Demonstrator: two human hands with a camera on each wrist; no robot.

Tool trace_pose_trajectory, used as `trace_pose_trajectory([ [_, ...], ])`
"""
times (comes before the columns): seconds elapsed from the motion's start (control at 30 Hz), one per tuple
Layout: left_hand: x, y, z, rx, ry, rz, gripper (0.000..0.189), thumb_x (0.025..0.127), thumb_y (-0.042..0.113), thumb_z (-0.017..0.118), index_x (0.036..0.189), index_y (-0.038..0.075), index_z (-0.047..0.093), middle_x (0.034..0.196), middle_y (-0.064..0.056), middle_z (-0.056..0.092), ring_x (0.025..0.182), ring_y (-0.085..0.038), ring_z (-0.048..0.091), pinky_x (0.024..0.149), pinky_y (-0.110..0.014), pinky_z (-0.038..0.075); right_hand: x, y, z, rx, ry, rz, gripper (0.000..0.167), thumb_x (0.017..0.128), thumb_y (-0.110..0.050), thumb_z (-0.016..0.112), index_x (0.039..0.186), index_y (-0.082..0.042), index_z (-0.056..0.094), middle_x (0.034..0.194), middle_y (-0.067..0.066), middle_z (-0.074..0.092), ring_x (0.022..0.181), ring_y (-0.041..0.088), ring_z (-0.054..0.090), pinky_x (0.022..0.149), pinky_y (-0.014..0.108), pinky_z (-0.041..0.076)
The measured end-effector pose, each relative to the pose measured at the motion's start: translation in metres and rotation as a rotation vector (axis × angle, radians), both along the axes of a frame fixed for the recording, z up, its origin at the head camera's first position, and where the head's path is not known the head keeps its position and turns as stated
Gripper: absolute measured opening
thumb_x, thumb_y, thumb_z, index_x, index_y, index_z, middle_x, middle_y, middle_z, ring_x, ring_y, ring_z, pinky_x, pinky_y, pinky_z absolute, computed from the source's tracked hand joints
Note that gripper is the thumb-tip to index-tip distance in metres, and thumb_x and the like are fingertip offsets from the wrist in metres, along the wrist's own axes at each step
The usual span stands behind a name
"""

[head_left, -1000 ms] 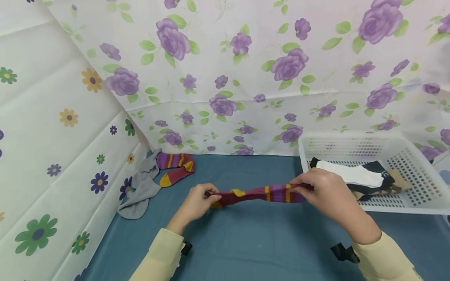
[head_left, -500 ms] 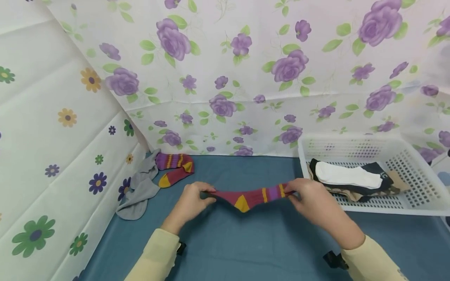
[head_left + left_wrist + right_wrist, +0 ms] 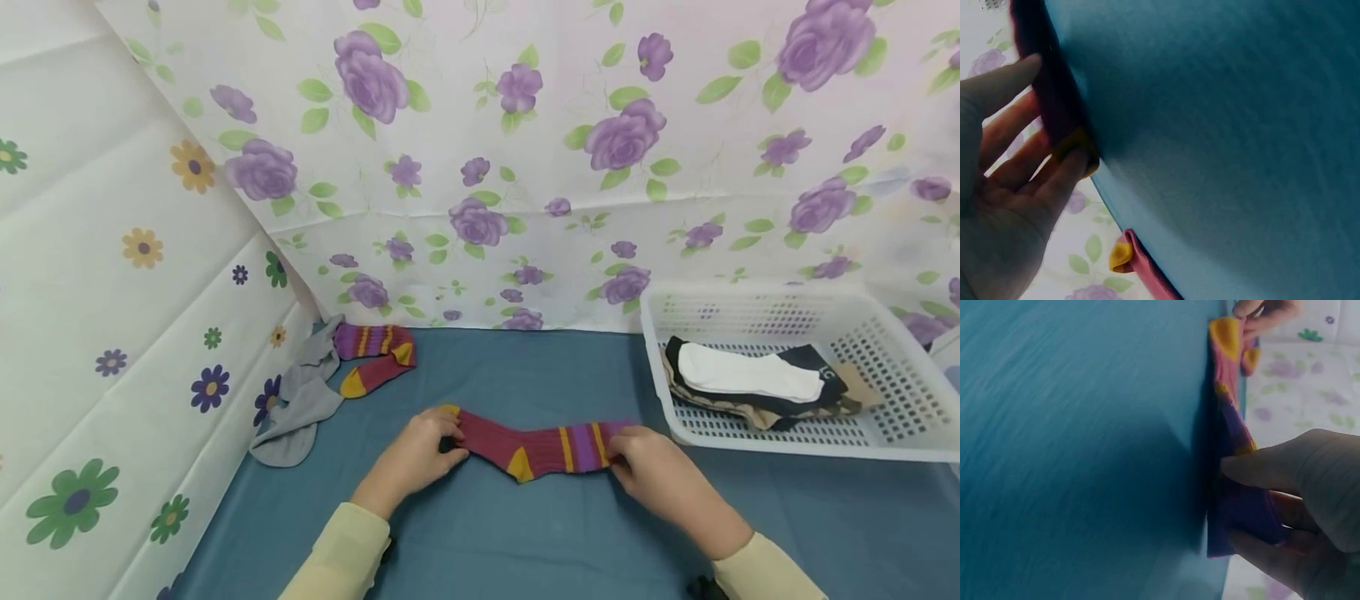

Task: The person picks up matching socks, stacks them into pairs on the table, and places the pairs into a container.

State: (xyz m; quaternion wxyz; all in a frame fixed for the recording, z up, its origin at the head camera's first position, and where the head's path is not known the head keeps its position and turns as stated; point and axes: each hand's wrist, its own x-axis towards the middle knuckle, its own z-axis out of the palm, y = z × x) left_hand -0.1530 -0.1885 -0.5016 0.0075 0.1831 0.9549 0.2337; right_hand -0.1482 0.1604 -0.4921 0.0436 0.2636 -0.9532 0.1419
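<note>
A maroon sock (image 3: 551, 450) with yellow heel and purple-and-yellow striped cuff is stretched sideways, low over the blue cloth, heel toward the person. My left hand (image 3: 416, 454) pinches its toe end at the left. At the striped cuff, my right hand (image 3: 667, 483) holds the opening between thumb and fingers. The left wrist view has the yellow toe (image 3: 1075, 144) against the left fingers. In the right wrist view the purple cuff (image 3: 1244, 512) lies between the right thumb and fingers. A matching maroon sock (image 3: 378, 375) lies bent at the back left.
Grey socks (image 3: 296, 425) lie crumpled by the left flowered wall. On the right stands a white perforated basket (image 3: 810, 450), with a white sock (image 3: 742, 371) atop black and brown ones. A flowered sheet (image 3: 480, 167) hangs behind the blue cloth (image 3: 510, 542).
The sock was held taut and twisted, then slackened with its heel drooping. Now it is flatter and lower, nearer the person, both hands still holding its ends; the right hand came away from the basket.
</note>
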Motion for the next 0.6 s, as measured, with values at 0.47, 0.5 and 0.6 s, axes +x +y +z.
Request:
trace_pose_trajectory([
  [0.47, 0.005, 0.013, 0.017, -0.132, 0.152, 0.118, 0.013, 0.084, 0.03, 0.07, 0.09, 0.018, 0.072, 0.085, 0.005, 0.066, 0.075, -0.008, 0.059, 0.069, -0.029, 0.052, 0.0, 0.003, 0.002, 0.01, -0.021, -0.073, 0.016, 0.076, -0.034, 0.076, 0.081, -0.02, 0.07, 0.082, -0.007, 0.066, 0.081, 0.011, 0.059, 0.071, 0.035, 0.051],
  [0.5, 0.005, 0.017, 0.018, -0.138, 0.167, 0.131, 0.013, 0.084, 0.028, 0.07, 0.09, 0.017, 0.072, 0.085, 0.004, 0.067, 0.074, -0.009, 0.059, 0.068, -0.03, 0.052, 0.0, 0.001, 0.004, -0.007, -0.007, -0.072, 0.016, 0.078, -0.033, 0.075, 0.082, -0.019, 0.069, 0.083, -0.006, 0.066, 0.081, 0.011, 0.06, 0.071, 0.036, 0.051],
  [0.6, 0.003, 0.029, 0.016, -0.15, 0.149, 0.16, 0.01, 0.085, 0.025, 0.069, 0.087, 0.015, 0.071, 0.08, 0.002, 0.066, 0.068, -0.009, 0.057, 0.064, -0.029, 0.051, 0.0, -0.006, 0.004, -0.055, -0.013, -0.086, 0.019, 0.081, -0.029, 0.073, 0.094, -0.015, 0.07, 0.096, -0.001, 0.068, 0.089, 0.015, 0.064, 0.076, 0.038, 0.053],
])
